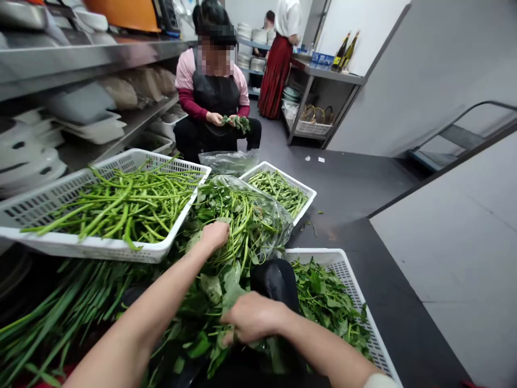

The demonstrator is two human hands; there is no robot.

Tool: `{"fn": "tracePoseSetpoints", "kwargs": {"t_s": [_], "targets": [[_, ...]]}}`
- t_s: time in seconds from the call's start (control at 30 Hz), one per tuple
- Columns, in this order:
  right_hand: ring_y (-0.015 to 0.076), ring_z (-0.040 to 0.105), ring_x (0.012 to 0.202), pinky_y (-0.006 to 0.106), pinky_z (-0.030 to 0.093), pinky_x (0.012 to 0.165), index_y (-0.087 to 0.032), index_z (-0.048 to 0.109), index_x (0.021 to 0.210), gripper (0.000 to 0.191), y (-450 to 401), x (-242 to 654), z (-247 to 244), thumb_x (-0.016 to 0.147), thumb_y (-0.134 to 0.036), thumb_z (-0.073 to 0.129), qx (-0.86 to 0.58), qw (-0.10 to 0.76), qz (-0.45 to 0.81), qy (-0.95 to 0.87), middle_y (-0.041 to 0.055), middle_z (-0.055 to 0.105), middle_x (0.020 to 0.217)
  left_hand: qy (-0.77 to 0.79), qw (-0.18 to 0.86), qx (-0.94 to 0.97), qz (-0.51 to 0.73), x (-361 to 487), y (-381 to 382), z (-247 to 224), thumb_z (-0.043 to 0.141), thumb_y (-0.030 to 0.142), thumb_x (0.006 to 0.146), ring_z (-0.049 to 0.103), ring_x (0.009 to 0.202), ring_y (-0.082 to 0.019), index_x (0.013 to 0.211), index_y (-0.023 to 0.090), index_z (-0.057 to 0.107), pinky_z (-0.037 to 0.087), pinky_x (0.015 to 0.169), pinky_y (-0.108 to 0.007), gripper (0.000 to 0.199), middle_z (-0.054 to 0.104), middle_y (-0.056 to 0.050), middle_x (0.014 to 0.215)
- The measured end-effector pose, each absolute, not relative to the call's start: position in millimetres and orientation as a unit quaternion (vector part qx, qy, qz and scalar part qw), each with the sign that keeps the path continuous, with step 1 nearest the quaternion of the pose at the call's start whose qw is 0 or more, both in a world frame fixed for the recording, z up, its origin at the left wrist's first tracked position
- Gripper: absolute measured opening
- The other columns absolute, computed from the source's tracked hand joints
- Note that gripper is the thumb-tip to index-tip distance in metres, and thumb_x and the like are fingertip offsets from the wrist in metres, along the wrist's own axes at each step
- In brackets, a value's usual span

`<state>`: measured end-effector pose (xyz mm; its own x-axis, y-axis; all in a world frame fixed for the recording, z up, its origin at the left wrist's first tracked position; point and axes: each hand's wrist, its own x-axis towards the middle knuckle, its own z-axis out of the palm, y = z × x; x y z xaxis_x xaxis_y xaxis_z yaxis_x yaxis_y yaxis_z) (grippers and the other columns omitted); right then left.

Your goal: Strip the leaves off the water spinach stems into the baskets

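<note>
A big heap of leafy greens with long stems [241, 218] lies in a clear plastic bag [278, 213] in front of me. My left hand [216, 235] is closed at the near left side of this heap, on some of the leafy greens; its fingertips are hidden. Nearer to me, my right hand [255, 317] has its fingers curled round a bunch of leafy greens, with broad leaves sticking out above and below it. More loose leaves hang under both hands. Close by on the right, a white basket [348, 269] holds cut leafy greens.
A white basket of long green stems [173, 245] stands at the left, above long thin green leaves [81, 302]. Farther off is a basket of short cut stems [310, 200]. A seated co-worker [218, 81] holds greens. Metal shelves [100, 54] line the left; a low wall [452, 253] stands right.
</note>
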<state>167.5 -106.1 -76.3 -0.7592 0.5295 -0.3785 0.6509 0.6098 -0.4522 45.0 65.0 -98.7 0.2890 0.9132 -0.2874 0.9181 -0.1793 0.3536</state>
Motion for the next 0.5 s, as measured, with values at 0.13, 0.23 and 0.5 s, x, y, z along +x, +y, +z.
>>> {"fn": "tracePoseSetpoints", "kwargs": {"t_s": [0.13, 0.23, 0.5], "targets": [[0.0183, 0.064, 0.072, 0.024, 0.042, 0.058, -0.017, 0.06, 0.099, 0.023, -104, 178, -53, 0.08, -0.016, 0.047, 0.478, 0.026, -0.249, 0.842, 0.0068, 0.069, 0.082, 0.58, 0.213, 0.786, -0.021, 23, 67, -88, 0.052, 0.024, 0.076, 0.06, 0.1, -0.025, 0.09, 0.021, 0.068, 0.044, 0.084, -0.033, 0.022, 0.066, -0.011, 0.109], [0.0199, 0.062, 0.081, 0.024, 0.042, 0.059, -0.019, 0.059, 0.096, 0.03, -117, 161, -55, 0.067, -0.011, 0.056, 0.352, 0.001, -0.285, 0.891, 0.007, 0.067, 0.095, 0.585, 0.217, 0.781, -0.029, 28, 52, -90, 0.059, 0.022, 0.069, 0.062, 0.094, -0.024, 0.088, 0.021, 0.069, 0.045, 0.078, -0.03, 0.022, 0.069, -0.01, 0.101], [0.0088, 0.056, 0.056, 0.019, 0.04, 0.049, -0.017, 0.054, 0.08, 0.012, -119, 181, -60, 0.077, -0.018, 0.043, 0.475, -0.352, -0.572, 0.568, 0.0013, 0.065, 0.08, 0.587, 0.309, 0.739, 0.116, 4, 37, -29, 0.059, 0.036, 0.073, 0.06, 0.066, -0.017, 0.076, 0.02, 0.071, 0.041, 0.056, -0.023, 0.02, 0.068, -0.003, 0.068]]}}
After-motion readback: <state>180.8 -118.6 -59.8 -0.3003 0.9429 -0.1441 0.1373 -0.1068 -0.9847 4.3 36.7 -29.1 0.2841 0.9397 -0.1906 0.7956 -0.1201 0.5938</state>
